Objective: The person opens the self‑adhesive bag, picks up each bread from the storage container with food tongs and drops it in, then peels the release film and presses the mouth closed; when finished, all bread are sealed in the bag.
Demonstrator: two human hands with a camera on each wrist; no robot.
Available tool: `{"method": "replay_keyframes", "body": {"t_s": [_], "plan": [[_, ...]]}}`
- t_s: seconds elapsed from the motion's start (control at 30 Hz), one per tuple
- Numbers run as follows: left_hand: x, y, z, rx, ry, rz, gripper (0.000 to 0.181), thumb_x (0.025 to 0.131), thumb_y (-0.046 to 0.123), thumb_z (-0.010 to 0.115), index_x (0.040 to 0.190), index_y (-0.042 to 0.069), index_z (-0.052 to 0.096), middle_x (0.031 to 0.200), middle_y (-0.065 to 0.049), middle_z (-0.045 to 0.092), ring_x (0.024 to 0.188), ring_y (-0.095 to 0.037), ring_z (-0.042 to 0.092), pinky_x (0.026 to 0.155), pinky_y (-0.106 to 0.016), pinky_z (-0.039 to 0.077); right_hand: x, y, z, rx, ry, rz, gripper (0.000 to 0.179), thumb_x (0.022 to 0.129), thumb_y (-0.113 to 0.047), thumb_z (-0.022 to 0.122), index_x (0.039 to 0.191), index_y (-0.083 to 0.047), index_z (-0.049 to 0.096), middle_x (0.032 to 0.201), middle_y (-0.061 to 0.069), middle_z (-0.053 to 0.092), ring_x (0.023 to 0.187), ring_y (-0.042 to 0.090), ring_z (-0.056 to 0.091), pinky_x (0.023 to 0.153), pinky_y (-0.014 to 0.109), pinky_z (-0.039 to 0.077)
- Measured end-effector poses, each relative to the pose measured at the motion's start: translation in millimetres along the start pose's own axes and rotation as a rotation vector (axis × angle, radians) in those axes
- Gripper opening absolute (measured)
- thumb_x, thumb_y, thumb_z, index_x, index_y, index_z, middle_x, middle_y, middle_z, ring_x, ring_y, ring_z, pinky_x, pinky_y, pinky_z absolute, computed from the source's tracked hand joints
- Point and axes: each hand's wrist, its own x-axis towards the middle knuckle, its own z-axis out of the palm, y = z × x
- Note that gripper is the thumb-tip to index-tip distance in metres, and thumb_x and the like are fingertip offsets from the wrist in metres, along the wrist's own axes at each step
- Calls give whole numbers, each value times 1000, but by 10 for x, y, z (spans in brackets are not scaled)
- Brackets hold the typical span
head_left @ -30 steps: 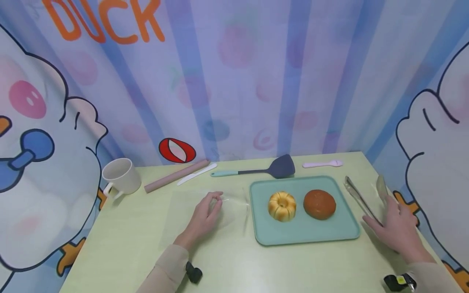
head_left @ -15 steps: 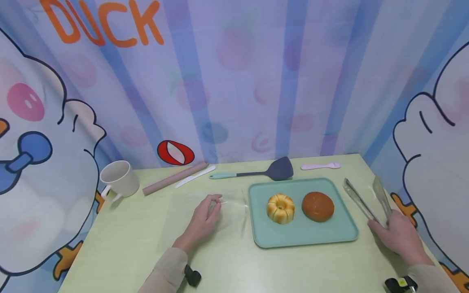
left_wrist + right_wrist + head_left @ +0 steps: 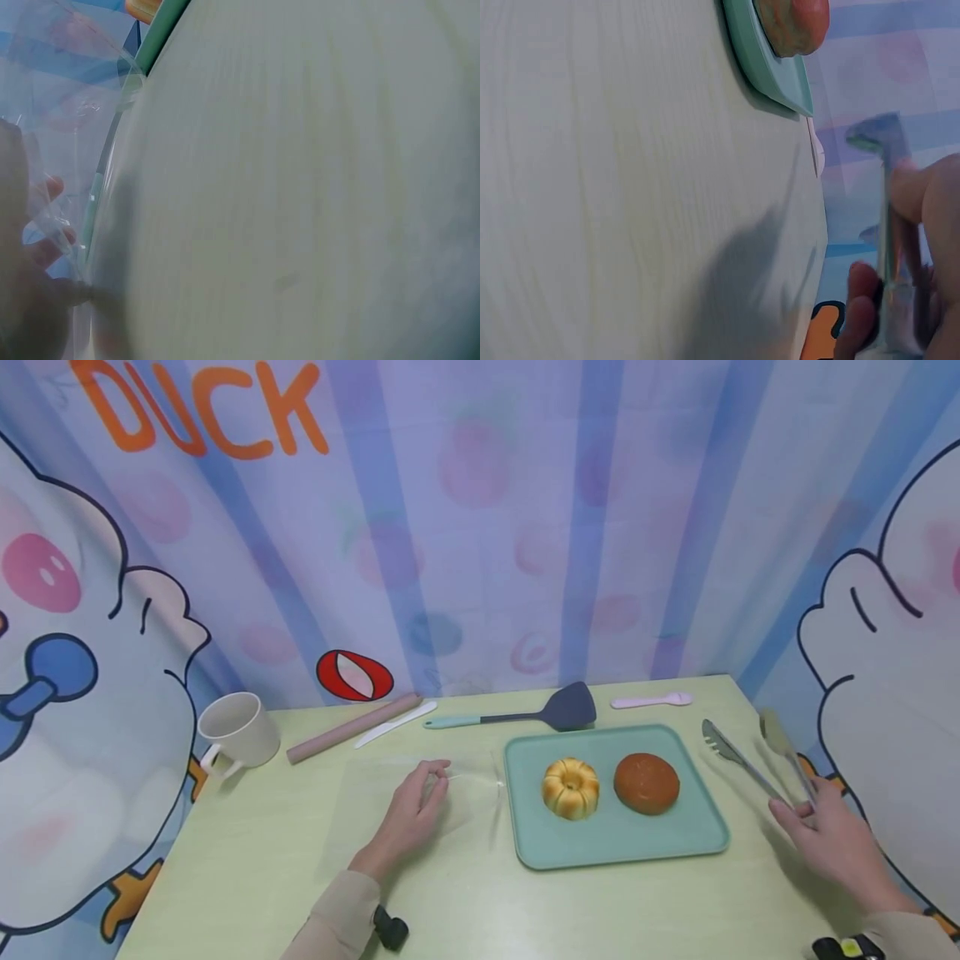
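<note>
My right hand [image 3: 832, 843] holds a pair of metal tongs [image 3: 742, 760] at the table's right edge, their two arms spread apart and nothing between the tips. In the right wrist view the thumb and fingers wrap the tongs [image 3: 889, 217], above their shadow. Left of the tray, my left hand [image 3: 408, 810] pinches a clear plastic bag [image 3: 476, 797] with curled fingers; the film [image 3: 67, 142] stands up before the fingers in the left wrist view. On the green tray [image 3: 600, 853] sit a ring-shaped golden bread [image 3: 570, 803] and a round brown bun [image 3: 647, 783].
Along the back lie a mauve rolling pin [image 3: 352, 730], a white knife [image 3: 395, 725], a spatula [image 3: 570, 706] with a dark blade and a lilac plastic utensil [image 3: 652, 701]. A white mug [image 3: 240, 735] stands at the back left. A printed curtain [image 3: 480, 552] hangs behind the table.
My right hand has lifted the tongs and shifted slightly right, with the tongs turning a little. My left hand keeps its place on the bag. The head view has drifted slightly.
</note>
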Motion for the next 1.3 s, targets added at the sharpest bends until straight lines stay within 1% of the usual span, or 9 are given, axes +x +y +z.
{"method": "replay_keyframes", "body": {"t_s": [0.07, 0.13, 0.27, 0.37, 0.47, 0.57, 0.67, 1.03, 1.3], "plan": [[-5, 1, -2, -1, 0, 1, 11, 112, 25, 49, 110, 16, 54, 144, -14, 64, 142, -40, 52, 116, -62, 39, -26, -20, -18, -19, 32, -34, 86, 109, -43, 52, 153, 22, 17, 95, 21, 68, 77, 33, 64, 62, 45, 50], [-9, 1, -2, -3, 1, 2, 11, 112, 24, 49, 110, 16, 54, 144, -15, 64, 142, -40, 52, 116, -62, 39, -45, -47, -25, -15, 65, -84, 82, 109, -40, 54, 155, 18, 20, 94, 15, 69, 72, 24, 60, 60, 40, 46], [-8, 9, -5, -7, -2, -2, 11, 113, 24, 48, 110, 16, 54, 144, -16, 63, 143, -40, 51, 117, -62, 38, -72, -122, -33, -20, 112, -144, 75, 107, -38, 58, 158, 9, 28, 94, 10, 67, 64, 11, 48, 56, 31, 37], [-4, 16, -9, -8, -1, -6, 11, 113, 24, 48, 110, 16, 54, 144, -16, 63, 142, -39, 51, 117, -61, 38, -78, -194, -53, -19, 118, -183, 71, 106, -38, 61, 158, 3, 35, 95, 9, 65, 56, 7, 41, 51, 29, 33], [-1, 20, -13, -4, 2, 0, 10, 112, 23, 49, 110, 15, 55, 144, -15, 64, 142, -40, 52, 116, -61, 39, -76, -272, -71, -19, 108, -252, 68, 105, -34, 64, 158, 0, 39, 95, 7, 66, 48, 5, 36, 48, 27, 32], [0, 21, -15, 4, 5, 1, 10, 112, 22, 49, 110, 15, 55, 144, -13, 64, 141, -39, 52, 116, -60, 40, -69, -344, -78, -40, 94, -325, 67, 104, -31, 66, 157, 1, 42, 93, 6, 68, 46, 3, 33, 47, 26, 32], [-2, 20, -14, 3, 8, -4, 9, 112, 21, 49, 110, 15, 55, 143, -14, 64, 141, -39, 53, 116, -60, 40, -66, -396, -60, -55, 67, -368, 66, 103, -29, 68, 158, -1, 43, 92, 3, 68, 45, 1, 31, 46, 24, 33], [-13, -4, -2, 6, 6, -1, 11, 112, 24, 48, 110, 16, 55, 143, -13, 64, 141, -40, 53, 116, -61, 40, -84, -463, 61, -32, -95, -369, 69, 103, -33, 69, 160, -5, 41, 92, -7, 65, 47, 1, 29, 47, 23, 35], [-11, -8, 5, 6, 4, 9, 11, 112, 23, 49, 110, 15, 55, 143, -16, 64, 140, -41, 53, 116, -62, 40, -67, -461, 158, -3, -140, -373, 70, 103, -34, 69, 160, -3, 41, 88, -9, 63, 47, 1, 32, 49, 23, 37]]}}
